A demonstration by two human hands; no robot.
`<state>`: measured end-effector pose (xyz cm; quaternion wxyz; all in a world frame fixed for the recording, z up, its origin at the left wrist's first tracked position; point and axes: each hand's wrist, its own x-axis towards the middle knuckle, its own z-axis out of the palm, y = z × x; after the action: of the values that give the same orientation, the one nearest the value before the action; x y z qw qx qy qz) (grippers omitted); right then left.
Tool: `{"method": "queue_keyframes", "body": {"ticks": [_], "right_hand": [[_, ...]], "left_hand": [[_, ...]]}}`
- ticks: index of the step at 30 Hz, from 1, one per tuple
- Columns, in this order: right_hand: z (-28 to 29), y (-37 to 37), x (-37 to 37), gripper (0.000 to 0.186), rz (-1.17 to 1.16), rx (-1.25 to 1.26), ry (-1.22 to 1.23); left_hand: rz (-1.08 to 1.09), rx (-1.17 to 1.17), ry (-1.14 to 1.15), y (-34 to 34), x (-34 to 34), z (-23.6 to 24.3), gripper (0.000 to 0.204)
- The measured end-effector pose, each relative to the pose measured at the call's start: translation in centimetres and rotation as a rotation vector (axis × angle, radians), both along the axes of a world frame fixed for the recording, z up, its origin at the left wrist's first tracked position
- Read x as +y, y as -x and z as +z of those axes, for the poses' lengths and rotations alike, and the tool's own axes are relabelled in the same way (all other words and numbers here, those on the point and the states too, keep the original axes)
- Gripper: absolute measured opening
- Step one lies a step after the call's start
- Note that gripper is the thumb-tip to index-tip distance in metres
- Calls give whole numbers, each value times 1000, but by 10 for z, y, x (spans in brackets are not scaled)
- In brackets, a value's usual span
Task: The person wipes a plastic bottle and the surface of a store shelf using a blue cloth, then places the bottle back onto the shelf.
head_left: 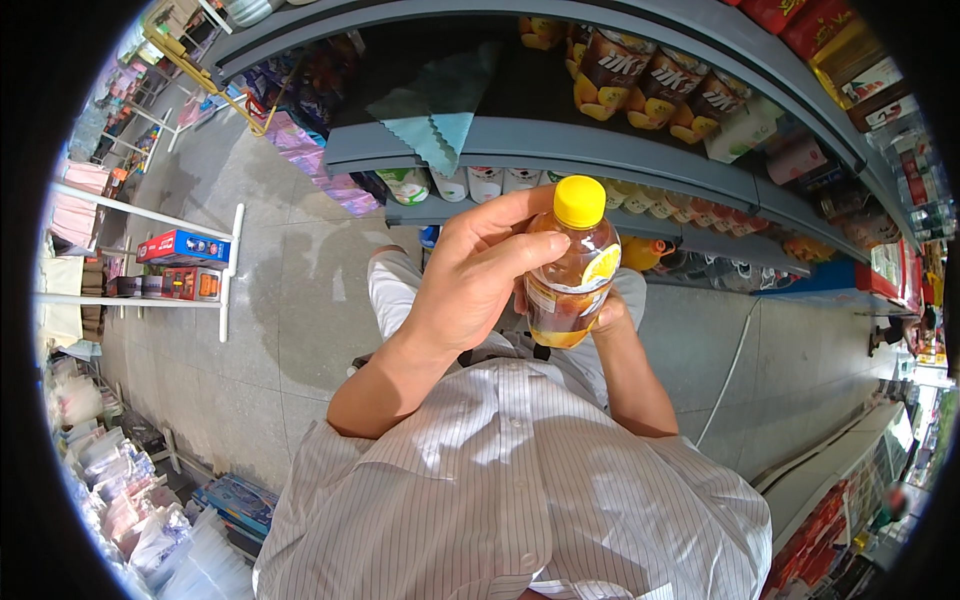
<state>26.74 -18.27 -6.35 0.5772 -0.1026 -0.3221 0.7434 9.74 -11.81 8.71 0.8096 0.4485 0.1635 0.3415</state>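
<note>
Holding a bottle point(572, 270) of orange drink with a yellow cap point(579, 201) upright at chest height, before grey shelves point(560, 150). Left hand point(475, 275) wraps the bottle's upper side, fingers curled near the cap. Right hand point(608, 312) grips it low from behind, mostly hidden. Teal cloth point(435, 115) lies on an upper shelf; similar bottles point(650, 85) stand there.

White shirt point(520, 480) with thin dark pinstripes, short sleeves, pale trousers point(395, 290).

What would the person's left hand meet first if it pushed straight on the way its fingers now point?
The left hand already grips the yellow-capped bottle. Beyond that, probably the grey shelf edge with its cartons, though depth is unclear.
</note>
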Motion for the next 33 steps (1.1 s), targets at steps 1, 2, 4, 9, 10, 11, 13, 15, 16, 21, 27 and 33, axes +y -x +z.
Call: {"method": "queue_keyframes", "body": {"ticks": [1,2,4,9,10,11,13,15,16,21,27,33], "right_hand": [[0,0,-1,111,3,11,2],[0,0,-2,111,6,22,4],[5,0,-3,111,3,38,11],[-2,-3,-2,110,47,98,-30],[-5,-4,-2,109,61,106,-29],[-8,-6,-1,109,76,114,-29],[3,-4,-1,108,87,165,-35],[20,0,-4,107,79,238,-59],[30,2,-4,107,79,271,-76],[18,1,1,102,126,269,-83],[16,11,-9,66,21,289,128],[8,7,-12,86,62,261,-34]], "left_hand": [[-13,2,16,0,-1,2,44],[-27,4,31,-1,-2,4,44],[-39,-2,27,-1,-3,4,45],[-81,-26,29,-3,-2,0,48],[-79,-33,28,-4,-4,-1,48],[-77,-40,28,-5,-4,-1,48],[-98,-63,11,-5,-4,-4,48],[-118,-75,3,-4,-4,-5,48],[-126,-73,3,-4,-4,-5,49],[-117,39,-18,-6,-11,1,50],[-124,157,-48,-6,-11,0,51],[-118,168,-63,-7,-12,-2,51]]}}
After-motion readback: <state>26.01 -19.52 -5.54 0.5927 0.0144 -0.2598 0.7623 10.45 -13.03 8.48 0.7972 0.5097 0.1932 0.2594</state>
